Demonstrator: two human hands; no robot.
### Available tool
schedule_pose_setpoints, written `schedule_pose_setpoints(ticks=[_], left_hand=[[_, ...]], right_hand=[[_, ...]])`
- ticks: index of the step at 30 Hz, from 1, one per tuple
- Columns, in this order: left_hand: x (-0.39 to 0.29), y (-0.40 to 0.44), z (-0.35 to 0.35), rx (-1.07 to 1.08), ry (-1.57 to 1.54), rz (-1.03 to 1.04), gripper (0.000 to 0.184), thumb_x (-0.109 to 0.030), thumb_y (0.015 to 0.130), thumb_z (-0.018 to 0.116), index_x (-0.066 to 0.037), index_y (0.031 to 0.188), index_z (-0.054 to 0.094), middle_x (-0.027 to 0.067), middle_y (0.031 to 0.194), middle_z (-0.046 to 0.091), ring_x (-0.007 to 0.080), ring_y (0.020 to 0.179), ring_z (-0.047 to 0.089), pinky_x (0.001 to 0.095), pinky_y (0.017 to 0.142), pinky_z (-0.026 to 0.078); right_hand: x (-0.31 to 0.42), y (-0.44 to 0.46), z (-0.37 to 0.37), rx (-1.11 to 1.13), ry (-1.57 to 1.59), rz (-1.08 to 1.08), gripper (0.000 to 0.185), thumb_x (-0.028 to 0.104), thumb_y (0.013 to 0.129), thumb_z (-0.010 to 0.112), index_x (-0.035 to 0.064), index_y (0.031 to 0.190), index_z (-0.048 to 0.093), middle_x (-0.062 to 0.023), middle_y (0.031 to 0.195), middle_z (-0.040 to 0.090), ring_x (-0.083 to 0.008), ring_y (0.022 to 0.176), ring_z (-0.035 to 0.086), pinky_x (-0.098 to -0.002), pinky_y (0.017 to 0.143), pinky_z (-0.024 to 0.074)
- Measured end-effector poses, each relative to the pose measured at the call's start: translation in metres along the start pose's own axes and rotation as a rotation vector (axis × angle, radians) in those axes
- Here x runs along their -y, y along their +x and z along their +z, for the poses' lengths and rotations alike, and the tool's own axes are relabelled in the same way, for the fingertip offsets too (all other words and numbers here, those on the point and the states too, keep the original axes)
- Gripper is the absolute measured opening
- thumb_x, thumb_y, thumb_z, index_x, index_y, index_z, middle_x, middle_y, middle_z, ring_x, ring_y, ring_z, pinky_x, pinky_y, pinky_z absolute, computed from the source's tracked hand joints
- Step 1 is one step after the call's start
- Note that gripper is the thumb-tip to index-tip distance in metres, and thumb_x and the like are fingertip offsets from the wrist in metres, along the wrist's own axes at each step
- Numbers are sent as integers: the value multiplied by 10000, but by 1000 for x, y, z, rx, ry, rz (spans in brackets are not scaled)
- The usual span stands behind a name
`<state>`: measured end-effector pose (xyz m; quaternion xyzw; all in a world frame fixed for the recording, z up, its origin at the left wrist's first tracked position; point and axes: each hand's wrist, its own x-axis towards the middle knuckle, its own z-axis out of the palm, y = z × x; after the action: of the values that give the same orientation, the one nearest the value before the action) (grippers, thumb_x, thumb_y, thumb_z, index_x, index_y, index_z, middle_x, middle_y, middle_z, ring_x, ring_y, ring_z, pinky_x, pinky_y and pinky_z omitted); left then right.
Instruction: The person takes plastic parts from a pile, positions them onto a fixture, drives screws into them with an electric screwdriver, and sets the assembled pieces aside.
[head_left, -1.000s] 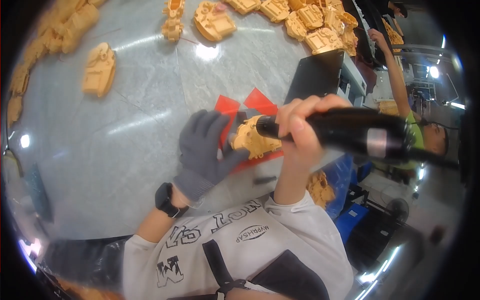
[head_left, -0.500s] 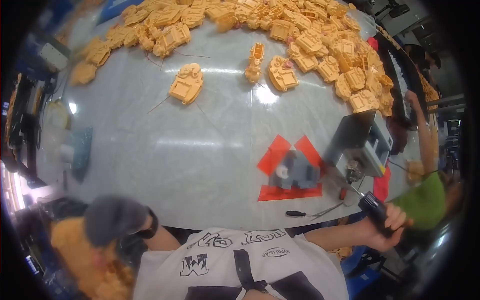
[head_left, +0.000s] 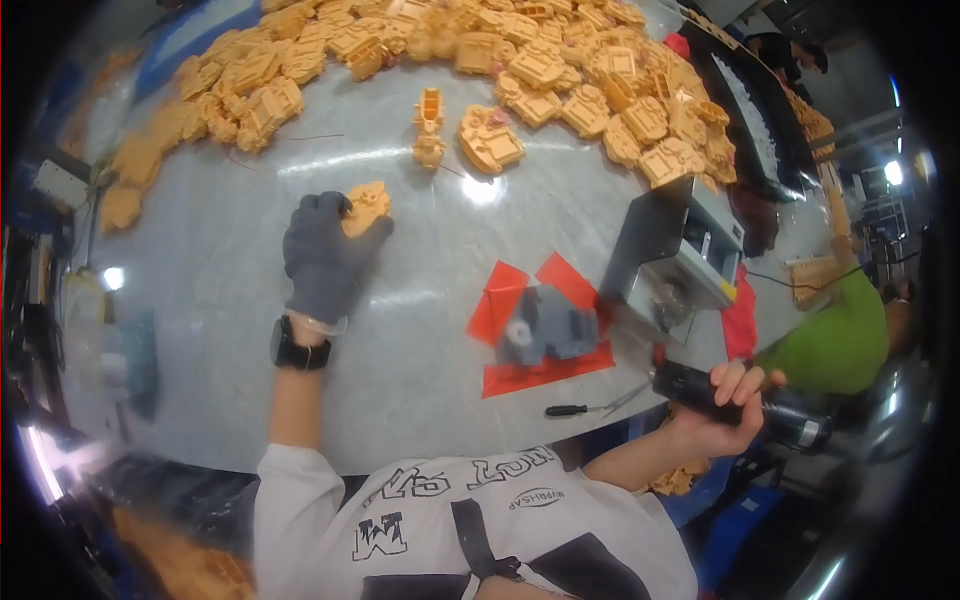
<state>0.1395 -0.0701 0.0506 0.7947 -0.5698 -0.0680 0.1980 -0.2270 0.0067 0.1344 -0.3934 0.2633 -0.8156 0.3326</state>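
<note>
My left hand [head_left: 328,248], in a dark grey glove, is closed around an orange plastic housing [head_left: 367,205] on the left half of the table, covering part of it. At the right, my bare right hand [head_left: 728,408] grips a black electric screwdriver [head_left: 690,385]. The driver's tip points toward the grey and black box-shaped device [head_left: 668,255], near its front. Between my hands lies a grey fixture [head_left: 548,328], held to the table by red tape [head_left: 548,374]. A hand screwdriver [head_left: 568,410] with a black handle rests near the table edge.
Many orange housings [head_left: 545,65] are heaped along the far side of the table [head_left: 390,400]. Two more [head_left: 428,130] stand apart in front of the heap. A pink cloth [head_left: 738,318] hangs beside the device. Another person in a green sleeve [head_left: 835,335] is at the right.
My left hand has come up from below left, over the table, and taken hold of the orange housing. The electric screwdriver has swung to a flatter angle, its tip farther left.
</note>
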Motion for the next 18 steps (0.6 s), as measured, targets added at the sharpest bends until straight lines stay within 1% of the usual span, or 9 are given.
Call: schedule_pose_setpoints(ticks=[5,7,9,10,11,13,15,17,18], left_hand=[[-54,-59,-22,515,-96,165,606,-479,638,706,-135,1117,569,123,908,535,279,852,558,389,717,465],[-68,-63,-16,354,-64,302,603,-438,639,702,-147,1148,562,135,1016,533,304,930,542,417,783,446],[-86,-58,-2,69,-94,846,593,-334,609,692,-94,1135,564,179,1114,539,362,989,535,441,859,424],[-80,-61,21,251,70,867,578,-269,603,674,-86,1138,555,184,1167,523,347,1043,506,446,908,393],[-72,-66,30,248,67,867,578,-269,603,674,-86,1138,555,184,1167,523,347,1043,506,446,908,393],[-57,-62,35,251,-87,480,524,-228,663,656,-80,1152,539,176,1160,523,320,1071,488,409,916,396],[-33,-72,38,-39,-385,243,499,-209,712,676,-86,1173,528,162,1181,490,304,1086,461,383,924,383],[-16,-79,27,-146,-471,217,496,-162,739,648,-73,1207,510,156,1217,477,301,1109,447,370,921,383],[-18,-84,4,-59,-218,362,516,-151,724,649,-96,1217,508,150,1241,464,311,1120,441,369,924,382]], right_hand=[[-4,-6,-9,-158,-56,30,402,84,765,468,16,1158,423,-16,663,381,-118,528,399,-287,588,359],[-4,-9,-14,-109,-9,58,390,80,762,470,22,1146,430,-18,657,389,-121,517,400,-290,578,362],[-7,-9,-5,-125,2,71,396,80,759,473,37,1150,421,-19,656,406,-123,512,411,-302,574,372],[-8,-10,-3,-113,0,83,397,82,762,472,41,1153,420,-19,657,408,-124,515,416,-305,581,375],[-10,-8,-3,-93,12,90,398,83,764,471,45,1157,419,-20,657,410,-125,518,420,-307,588,378],[-8,-9,-8,-80,27,79,396,91,768,473,50,1157,415,-20,658,409,-129,523,427,-309,599,381],[-6,-12,-14,-78,8,85,392,92,770,474,50,1154,412,-20,659,410,-133,525,433,-311,606,381],[-6,-14,-17,-118,-33,98,388,88,771,472,53,1152,410,-21,658,409,-137,525,434,-309,606,380],[-7,-14,-19,-137,-10,117,388,85,770,473,53,1151,409,-22,659,410,-137,526,434,-308,607,379]])
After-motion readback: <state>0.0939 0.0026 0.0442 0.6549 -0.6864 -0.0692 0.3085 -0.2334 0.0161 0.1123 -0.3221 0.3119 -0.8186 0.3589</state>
